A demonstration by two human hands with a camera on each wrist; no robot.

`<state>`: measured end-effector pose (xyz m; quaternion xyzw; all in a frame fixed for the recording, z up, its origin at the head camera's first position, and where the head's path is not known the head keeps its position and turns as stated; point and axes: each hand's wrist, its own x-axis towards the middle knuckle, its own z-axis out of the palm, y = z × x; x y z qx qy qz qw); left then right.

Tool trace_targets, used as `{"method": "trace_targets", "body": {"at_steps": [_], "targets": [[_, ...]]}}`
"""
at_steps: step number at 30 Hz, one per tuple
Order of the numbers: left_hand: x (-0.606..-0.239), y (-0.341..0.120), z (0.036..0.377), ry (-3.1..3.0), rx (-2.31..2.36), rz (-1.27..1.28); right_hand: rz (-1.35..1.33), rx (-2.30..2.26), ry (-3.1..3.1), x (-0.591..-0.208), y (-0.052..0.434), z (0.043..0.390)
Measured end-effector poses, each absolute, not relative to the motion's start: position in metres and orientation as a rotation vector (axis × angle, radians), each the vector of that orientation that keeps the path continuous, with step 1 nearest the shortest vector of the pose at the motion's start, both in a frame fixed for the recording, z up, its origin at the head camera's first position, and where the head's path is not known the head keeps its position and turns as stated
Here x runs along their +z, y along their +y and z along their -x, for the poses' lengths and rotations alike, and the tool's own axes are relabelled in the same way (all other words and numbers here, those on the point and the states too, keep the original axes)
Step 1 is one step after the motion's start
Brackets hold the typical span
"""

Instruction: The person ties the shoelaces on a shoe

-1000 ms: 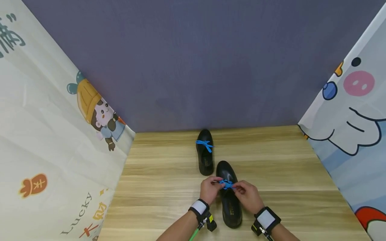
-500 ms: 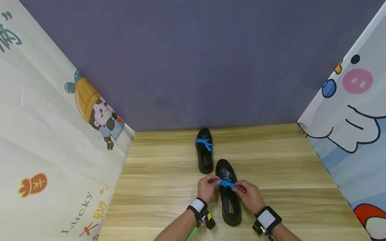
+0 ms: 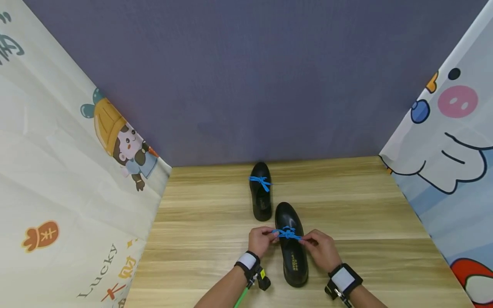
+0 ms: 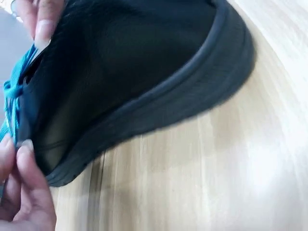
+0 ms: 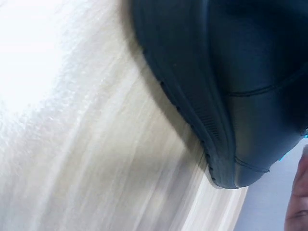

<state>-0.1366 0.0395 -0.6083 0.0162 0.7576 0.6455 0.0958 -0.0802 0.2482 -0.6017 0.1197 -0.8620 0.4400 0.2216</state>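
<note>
A black leather shoe [image 3: 295, 265] rests on the wooden floor with blue shoelaces [image 3: 288, 232] knotted across its front. My left hand [image 3: 260, 240] pinches the lace on the left side between thumb and fingers. On the other side, my right hand [image 3: 321, 249] pinches the lace close to the shoe's edge. The left wrist view shows the blue knot [image 4: 13, 90] between both hands' fingertips. In the right wrist view the shoe's side [image 5: 216, 96] fills much of the picture, and only part of my right hand [image 5: 299, 192] appears, its grip mostly hidden.
A second black shoe [image 3: 262, 201] with a blue bow stands farther forward and slightly left, near the purple-grey wall panel [image 3: 269, 85]. Printed white sheets flank the floor [image 3: 366, 201] at left [image 3: 57, 171] and right [image 3: 462, 158]. A green cable trails from the left wrist strap [image 3: 248, 262].
My left hand has drawn the lace leftward, away from the shoe, and my right hand has shifted slightly right. The lace now stretches wider across the shoe. The far shoe has stayed put.
</note>
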Motion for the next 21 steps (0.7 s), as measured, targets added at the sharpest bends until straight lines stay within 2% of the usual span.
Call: {"method": "trace_targets", "body": {"at_steps": [7,14,21], "targets": [[-0.6053,0.0342,0.1412,2.301,1.782,-0.438,-0.296,1.215,-2.424,-0.5953,0.2489,0.0837],[-0.6052,0.0336,0.1418,2.225,1.837,-0.379,-0.341,1.146,-2.422,-0.5956,0.249,0.0835],[-0.6028,0.0303,0.1449,2.495,1.61,-0.464,-0.34,1.104,-2.462,-0.5953,0.2514,0.0837]]}}
